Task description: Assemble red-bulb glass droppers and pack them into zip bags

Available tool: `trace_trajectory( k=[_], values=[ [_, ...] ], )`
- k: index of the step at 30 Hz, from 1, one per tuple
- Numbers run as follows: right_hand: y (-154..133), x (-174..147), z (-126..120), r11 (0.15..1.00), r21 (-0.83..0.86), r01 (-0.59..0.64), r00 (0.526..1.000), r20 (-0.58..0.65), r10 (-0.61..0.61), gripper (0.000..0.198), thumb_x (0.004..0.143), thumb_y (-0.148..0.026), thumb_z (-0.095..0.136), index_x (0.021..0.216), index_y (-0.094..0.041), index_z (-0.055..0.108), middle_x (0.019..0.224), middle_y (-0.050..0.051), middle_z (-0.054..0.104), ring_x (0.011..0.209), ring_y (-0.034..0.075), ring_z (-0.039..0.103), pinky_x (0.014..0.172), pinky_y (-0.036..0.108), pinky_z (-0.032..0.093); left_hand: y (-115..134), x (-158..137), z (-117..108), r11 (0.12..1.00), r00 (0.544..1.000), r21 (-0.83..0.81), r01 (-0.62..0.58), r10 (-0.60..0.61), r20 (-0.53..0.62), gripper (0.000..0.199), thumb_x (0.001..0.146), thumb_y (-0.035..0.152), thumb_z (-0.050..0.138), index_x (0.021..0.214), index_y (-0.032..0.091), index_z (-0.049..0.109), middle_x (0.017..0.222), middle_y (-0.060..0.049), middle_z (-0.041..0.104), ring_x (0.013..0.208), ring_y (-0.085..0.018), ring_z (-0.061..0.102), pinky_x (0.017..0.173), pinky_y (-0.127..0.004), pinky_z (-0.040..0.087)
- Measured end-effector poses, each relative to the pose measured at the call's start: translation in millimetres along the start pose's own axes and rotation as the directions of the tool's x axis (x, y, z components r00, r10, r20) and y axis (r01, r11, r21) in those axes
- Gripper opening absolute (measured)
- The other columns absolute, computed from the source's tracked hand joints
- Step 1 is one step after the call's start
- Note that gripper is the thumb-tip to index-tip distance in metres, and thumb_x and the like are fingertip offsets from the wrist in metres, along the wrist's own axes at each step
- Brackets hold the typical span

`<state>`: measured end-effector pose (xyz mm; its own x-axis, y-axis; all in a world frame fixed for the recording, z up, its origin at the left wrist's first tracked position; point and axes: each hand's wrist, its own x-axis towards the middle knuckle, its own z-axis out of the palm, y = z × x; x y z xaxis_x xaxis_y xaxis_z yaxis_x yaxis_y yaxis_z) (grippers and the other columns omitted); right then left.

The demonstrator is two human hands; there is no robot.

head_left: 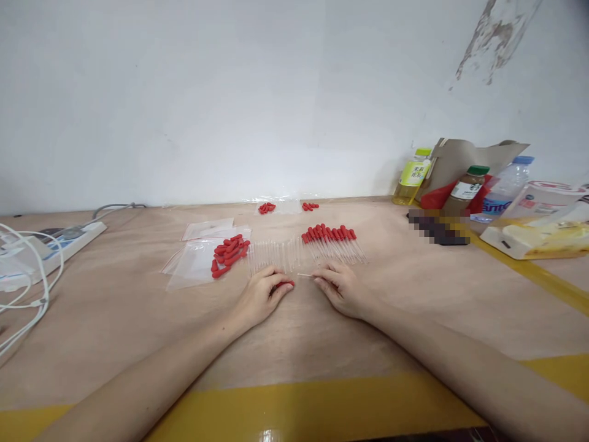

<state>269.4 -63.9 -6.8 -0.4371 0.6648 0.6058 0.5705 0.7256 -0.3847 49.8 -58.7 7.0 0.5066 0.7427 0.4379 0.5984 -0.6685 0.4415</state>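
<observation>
Pinched in my left hand (262, 294) is a red rubber bulb (288, 284), its end showing past the thumb and finger. My right hand (341, 288) grips a thin glass dropper tube (304, 275), which points left toward the bulb; a small gap separates the two. Beyond my hands lies a row of clear glass tubes (273, 255). To its right, several droppers with red bulbs on top (332, 239) lie side by side. A pile of loose red bulbs (229, 253) rests on clear plastic bags (193, 264) to the left.
Two small groups of red bulbs (267, 209) lie near the wall on clear plastic. On the right stand a tea bottle (414, 178), a brown bottle (464, 191), a water bottle (508, 187) and a tissue pack (543, 221). A power strip (85, 236) with white cables (43, 288) sits left.
</observation>
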Motion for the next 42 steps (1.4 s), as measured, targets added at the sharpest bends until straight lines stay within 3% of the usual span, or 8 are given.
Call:
trace_trajectory(
  k=[6, 13, 18, 22, 31, 42],
  values=[
    [-2, -2, 0, 0.999, -0.036, 0.013, 0.999, 0.034, -0.012, 0.020, 0.086, -0.022, 0.043, 0.094, -0.019, 0.061, 0.083, 0.005, 0.059, 0.079, 0.014, 0.053, 0.075, 0.031, 0.038, 4, -1, 1, 0.983, 0.993, -0.145, 0.114, -0.116, -0.005, 0.016, 0.087, 0.028, 0.045, 0.090, 0.018, 0.057, 0.079, -0.001, 0.062, 0.071, -0.014, 0.056, 0.066, -0.025, 0.044],
    [-3, 0, -1, 0.999, -0.032, 0.022, 0.998, 0.066, -0.020, 0.023, 0.088, -0.025, 0.041, 0.097, -0.021, 0.062, 0.080, 0.005, 0.059, 0.078, 0.015, 0.053, 0.075, 0.032, 0.036, 7, -3, 3, 0.949, 0.989, -0.281, 0.145, -0.136, 0.052, 0.016, 0.087, 0.028, 0.044, 0.091, 0.017, 0.055, 0.076, 0.000, 0.062, 0.069, -0.012, 0.057, 0.066, -0.023, 0.045],
    [0, 0, 0, 0.998, -0.029, 0.055, 0.995, 0.085, -0.053, 0.023, 0.087, -0.023, 0.044, 0.098, -0.023, 0.063, 0.079, 0.004, 0.058, 0.078, 0.014, 0.053, 0.076, 0.031, 0.035, 7, -5, 2, 0.950, 0.984, -0.278, 0.144, -0.108, 0.140, 0.019, 0.087, 0.029, 0.044, 0.089, 0.018, 0.059, 0.070, 0.001, 0.060, 0.065, -0.011, 0.056, 0.063, -0.021, 0.045],
    [2, 0, 0, 0.996, -0.059, 0.069, 0.989, 0.133, -0.061, 0.023, 0.086, -0.021, 0.045, 0.097, -0.024, 0.064, 0.081, 0.003, 0.059, 0.078, 0.014, 0.053, 0.075, 0.031, 0.032, 8, -7, 2, 0.970, 0.985, -0.220, 0.105, -0.071, 0.155, 0.021, 0.087, 0.028, 0.044, 0.089, 0.018, 0.062, 0.066, 0.002, 0.059, 0.058, -0.010, 0.054, 0.059, -0.020, 0.044],
    [-12, 1, -5, 0.957, -0.258, 0.132, 0.975, 0.206, -0.079, 0.022, 0.085, -0.016, 0.041, 0.087, -0.019, 0.063, 0.074, 0.002, 0.061, 0.062, 0.011, 0.045, 0.068, 0.030, 0.022, 6, -8, 2, 0.994, 0.996, -0.082, -0.069, 0.073, 0.042, 0.016, 0.085, 0.025, 0.049, 0.086, 0.018, 0.063, 0.075, -0.001, 0.065, 0.066, -0.011, 0.057, 0.064, -0.021, 0.044],
    [-20, 2, -4, 0.986, -0.123, 0.112, 0.964, 0.255, -0.078, 0.024, 0.086, -0.019, 0.038, 0.078, -0.017, 0.061, 0.068, 0.001, 0.060, 0.058, 0.010, 0.042, 0.066, 0.029, 0.020, 7, -9, 1, 0.980, 0.974, -0.044, -0.196, 0.199, 0.110, 0.016, 0.087, 0.024, 0.046, 0.087, 0.015, 0.059, 0.074, -0.002, 0.061, 0.066, -0.011, 0.055, 0.062, -0.021, 0.042]
  ],
)
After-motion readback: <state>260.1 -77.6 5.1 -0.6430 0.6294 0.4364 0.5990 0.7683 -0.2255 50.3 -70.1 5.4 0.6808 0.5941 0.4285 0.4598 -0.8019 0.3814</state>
